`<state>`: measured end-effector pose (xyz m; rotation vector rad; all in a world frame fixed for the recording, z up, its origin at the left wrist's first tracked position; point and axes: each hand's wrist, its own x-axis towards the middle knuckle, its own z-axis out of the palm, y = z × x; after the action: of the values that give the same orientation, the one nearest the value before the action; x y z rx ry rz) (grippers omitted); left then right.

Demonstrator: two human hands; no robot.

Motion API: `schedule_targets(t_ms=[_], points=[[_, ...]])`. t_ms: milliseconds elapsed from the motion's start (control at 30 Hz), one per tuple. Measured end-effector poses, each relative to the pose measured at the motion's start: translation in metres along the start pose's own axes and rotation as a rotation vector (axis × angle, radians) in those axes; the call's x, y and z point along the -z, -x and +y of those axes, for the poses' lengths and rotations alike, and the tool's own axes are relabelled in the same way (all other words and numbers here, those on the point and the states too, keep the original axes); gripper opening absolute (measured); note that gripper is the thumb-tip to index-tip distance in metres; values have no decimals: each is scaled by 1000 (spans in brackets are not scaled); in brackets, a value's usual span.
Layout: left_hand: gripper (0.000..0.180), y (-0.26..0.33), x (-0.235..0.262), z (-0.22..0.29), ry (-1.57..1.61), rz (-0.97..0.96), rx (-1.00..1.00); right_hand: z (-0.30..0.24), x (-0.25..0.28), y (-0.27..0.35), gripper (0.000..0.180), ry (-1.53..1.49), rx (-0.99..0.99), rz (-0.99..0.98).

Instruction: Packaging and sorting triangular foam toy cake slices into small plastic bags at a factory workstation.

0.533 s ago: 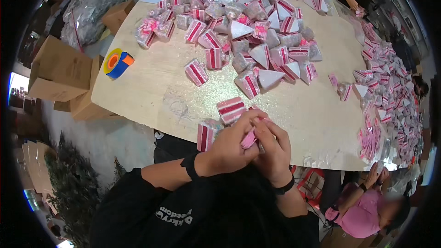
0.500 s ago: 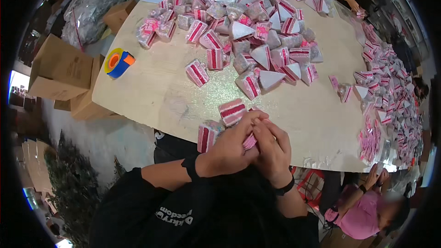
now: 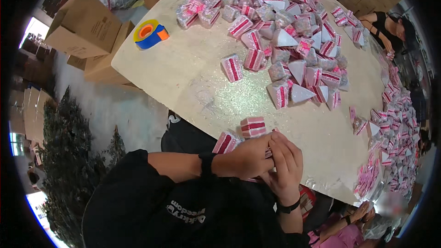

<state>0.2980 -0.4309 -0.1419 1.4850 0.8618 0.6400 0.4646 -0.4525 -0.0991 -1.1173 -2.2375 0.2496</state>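
Left hand (image 3: 245, 160) and right hand (image 3: 285, 169) touching, fingers (image 3: 289, 154) curled, can't tell on what; I'd pinch lightly, clear of the near slices (image 3: 253, 127)

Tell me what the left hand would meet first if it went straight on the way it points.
Likely the right hand, directly ahead of the left hand, though a mostly hidden item between them might come first; depth there is unclear.
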Motion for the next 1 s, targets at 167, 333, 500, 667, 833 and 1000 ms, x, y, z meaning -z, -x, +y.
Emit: schedule_targets(t_ms=[167, 333, 500, 667, 833, 1000], points=[[48, 12, -2, -3, 293, 33, -45, -10, -10, -7, 62, -40, -12, -19], [51, 24, 20, -11, 329, 195, -122, -22, -17, -42, 63, -147, -14, -178], [46, 61, 83, 5, 482, 204, 246, -13, -17, -81, 50, -300, 18, -182], [20, 114, 147, 16, 210, 436, 226, 7, -49, -99, 29, -212, -256, -257], [16, 159, 184, -2, -19, 551, 238, 0, -104, -86, 52, 115, -179, -647], [19, 163, 192, -11, -73, 599, 235, -24, -137, -68, 72, 121, -270, -748]])
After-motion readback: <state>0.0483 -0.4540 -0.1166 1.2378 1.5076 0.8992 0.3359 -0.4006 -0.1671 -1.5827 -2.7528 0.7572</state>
